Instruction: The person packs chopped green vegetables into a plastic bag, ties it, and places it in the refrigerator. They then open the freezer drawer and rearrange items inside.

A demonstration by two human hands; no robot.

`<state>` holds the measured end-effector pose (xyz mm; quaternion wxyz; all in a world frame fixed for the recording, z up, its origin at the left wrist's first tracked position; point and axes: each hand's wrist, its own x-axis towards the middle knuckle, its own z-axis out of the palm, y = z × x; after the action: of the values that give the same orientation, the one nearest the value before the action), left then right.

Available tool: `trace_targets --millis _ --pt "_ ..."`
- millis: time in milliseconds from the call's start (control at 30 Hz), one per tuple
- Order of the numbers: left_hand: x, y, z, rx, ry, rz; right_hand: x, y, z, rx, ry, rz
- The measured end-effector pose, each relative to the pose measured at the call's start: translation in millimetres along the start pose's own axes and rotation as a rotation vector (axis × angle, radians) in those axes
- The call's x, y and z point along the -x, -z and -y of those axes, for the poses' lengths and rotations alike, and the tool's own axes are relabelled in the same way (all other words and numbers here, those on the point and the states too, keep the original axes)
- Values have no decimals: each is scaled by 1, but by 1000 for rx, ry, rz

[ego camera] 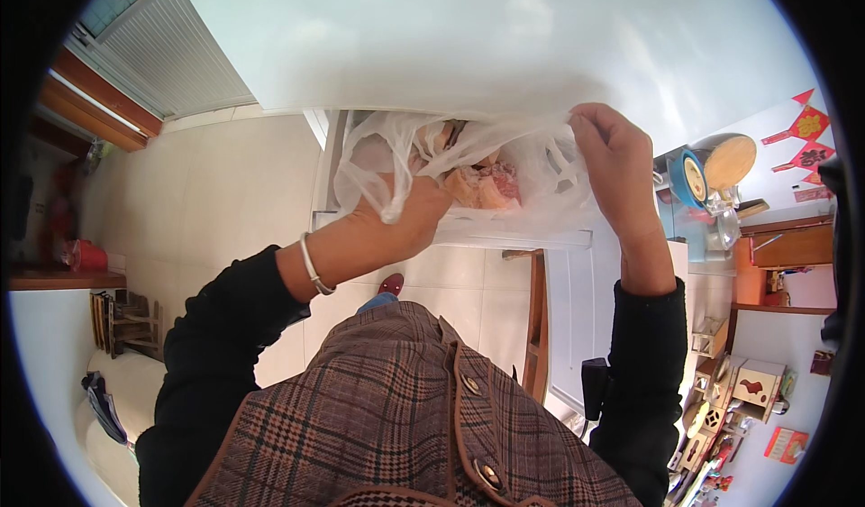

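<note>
A pulled-out drawer (pixel 540 238), apparently a freezer's, holds a translucent white plastic bag (pixel 554 189). Inside the bag's spread mouth lie frosty pieces of raw meat (pixel 483 186), pink and pale orange. My right hand (pixel 611 159) pinches the bag's edge at the upper right, thumb against fingers. My left hand (pixel 409 216), with a silver bangle at the wrist, is at the bag's near left side, left of the meat; a fold of plastic lies over its back. Its fingertips are partly hidden, so its hold cannot be told.
The large pale appliance door or panel (pixel 507 34) stands beyond the drawer. An open white door (pixel 574 304) with shelves is at the near right. A brown wooden frame (pixel 538 324) stands beside it. A counter with a blue basin (pixel 686 178) is at the right.
</note>
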<state>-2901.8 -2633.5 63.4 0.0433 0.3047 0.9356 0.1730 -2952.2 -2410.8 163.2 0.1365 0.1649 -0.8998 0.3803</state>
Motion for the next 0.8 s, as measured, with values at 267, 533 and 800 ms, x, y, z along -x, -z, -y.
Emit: trace_targets --millis 267,533,800 --pt "13 21 -17 214 116 -392 -5 -1 24 -34 47 -54" --pt "-16 10 10 219 256 -417 -8 6 25 23 -27 80" --pt "6 -2 -16 282 144 -487 35 36 -4 303 150 343"
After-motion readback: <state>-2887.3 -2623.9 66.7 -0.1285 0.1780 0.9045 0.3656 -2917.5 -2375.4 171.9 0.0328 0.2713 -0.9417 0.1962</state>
